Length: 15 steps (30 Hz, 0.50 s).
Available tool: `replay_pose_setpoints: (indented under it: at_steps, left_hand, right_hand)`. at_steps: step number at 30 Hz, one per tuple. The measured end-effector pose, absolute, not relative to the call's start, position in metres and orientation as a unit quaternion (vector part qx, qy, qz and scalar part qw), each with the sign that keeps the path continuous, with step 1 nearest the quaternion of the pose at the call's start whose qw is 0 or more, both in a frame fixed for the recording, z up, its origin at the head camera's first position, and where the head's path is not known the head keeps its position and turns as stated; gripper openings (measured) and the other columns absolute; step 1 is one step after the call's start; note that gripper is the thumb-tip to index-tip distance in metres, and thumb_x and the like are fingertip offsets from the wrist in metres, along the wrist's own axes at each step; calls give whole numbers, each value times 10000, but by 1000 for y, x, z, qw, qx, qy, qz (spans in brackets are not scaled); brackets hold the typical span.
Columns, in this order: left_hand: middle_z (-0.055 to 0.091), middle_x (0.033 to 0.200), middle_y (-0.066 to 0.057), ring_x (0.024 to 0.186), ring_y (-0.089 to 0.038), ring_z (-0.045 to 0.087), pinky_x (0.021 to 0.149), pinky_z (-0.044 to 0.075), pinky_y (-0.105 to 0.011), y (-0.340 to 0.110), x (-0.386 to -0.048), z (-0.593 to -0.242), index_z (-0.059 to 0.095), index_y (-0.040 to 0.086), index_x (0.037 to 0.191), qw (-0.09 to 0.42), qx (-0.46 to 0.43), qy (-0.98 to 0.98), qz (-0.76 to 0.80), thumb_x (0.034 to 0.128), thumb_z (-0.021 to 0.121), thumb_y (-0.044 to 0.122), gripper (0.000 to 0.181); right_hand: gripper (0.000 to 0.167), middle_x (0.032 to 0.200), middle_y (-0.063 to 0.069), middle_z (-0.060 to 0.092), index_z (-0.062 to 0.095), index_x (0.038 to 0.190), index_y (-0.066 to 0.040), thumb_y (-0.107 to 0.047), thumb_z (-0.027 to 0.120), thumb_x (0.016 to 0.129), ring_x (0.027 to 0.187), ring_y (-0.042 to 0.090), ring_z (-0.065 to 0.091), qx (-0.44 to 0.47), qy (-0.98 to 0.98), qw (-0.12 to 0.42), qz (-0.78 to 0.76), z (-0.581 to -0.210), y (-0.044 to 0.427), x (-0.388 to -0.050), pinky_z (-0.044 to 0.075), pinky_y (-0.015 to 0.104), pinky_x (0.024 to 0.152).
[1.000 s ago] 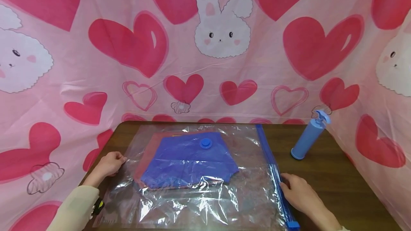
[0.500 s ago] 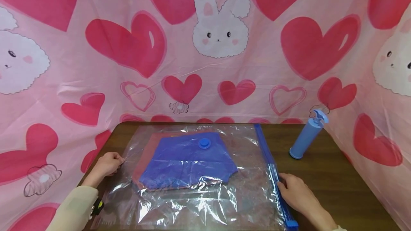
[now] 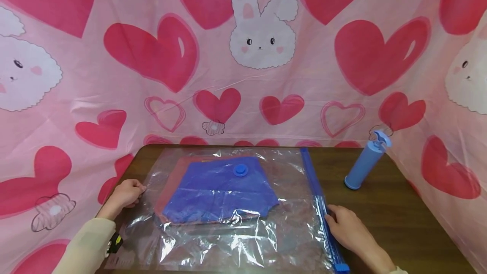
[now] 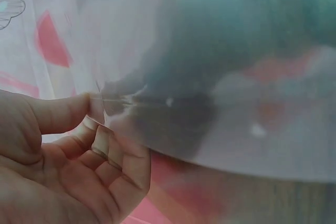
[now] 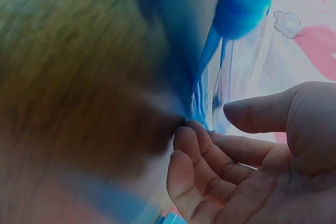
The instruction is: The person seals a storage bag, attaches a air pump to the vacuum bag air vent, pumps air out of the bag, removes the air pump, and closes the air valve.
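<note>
A clear vacuum storage bag (image 3: pixel 293 219) lies flat on the table, with folded blue cloth (image 3: pixel 224 189) and red cloth (image 3: pixel 173 185) inside. A round blue valve (image 3: pixel 240 170) sits above the blue cloth. My left hand (image 3: pixel 123 193) pinches the bag's left edge between thumb and fingers, plainly so in the left wrist view. Along the right side runs the blue zip seal (image 3: pixel 312 172), its slider (image 3: pixel 341 268) at the near end. My right hand (image 3: pixel 348 225) touches this edge with its fingertips; in the right wrist view the thumb stands apart from the loosely bent fingers.
A blue hand pump (image 3: pixel 364 164) stands upright at the back right of the brown wooden table (image 3: pixel 395 210). Pink curtain (image 3: pixel 213 79) with hearts and rabbits hangs behind and at both sides.
The bag has slid slightly left on the table, cloths and valve with it. Both hands have shifted left along with it. The pump has stayed put.
</note>
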<state>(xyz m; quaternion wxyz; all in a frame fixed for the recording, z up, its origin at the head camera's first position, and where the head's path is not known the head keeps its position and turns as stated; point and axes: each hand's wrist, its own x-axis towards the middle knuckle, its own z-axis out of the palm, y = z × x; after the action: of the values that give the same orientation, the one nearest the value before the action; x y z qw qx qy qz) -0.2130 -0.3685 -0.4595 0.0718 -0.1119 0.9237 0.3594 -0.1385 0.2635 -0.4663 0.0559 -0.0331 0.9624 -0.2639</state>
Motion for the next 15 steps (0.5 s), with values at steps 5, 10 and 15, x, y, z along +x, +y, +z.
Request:
replay_pose_setpoints:
  at_steps: [5,10,15]
  left_hand:
    - [588,792,-118,680,-227,592,581,570,-342,-374,-215,-460,621,-43,891,71,-113,924,359,1012,584,114,201]
    - [585,792,-119,678,-225,588,585,573,-335,-377,-215,-459,608,-42,889,75,-116,923,359,1010,593,124,205]
    - [583,799,-123,684,-233,588,595,572,-336,-382,-213,-456,598,-47,899,81,-119,924,355,1011,588,120,201]
  right_hand:
    - [375,1254,311,660,628,1296,152,-94,614,1013,1186,486,630,-40,961,53,-268,-467,260,-140,495,646,972]
    - [372,1264,323,652,619,1298,164,-74,606,1013,1201,498,621,-46,959,55,-275,-466,256,-141,490,649,981]
    - [383,1279,321,646,603,1322,164,-62,608,1013,1207,486,620,-45,956,64,-282,-466,251,-142,490,648,982]
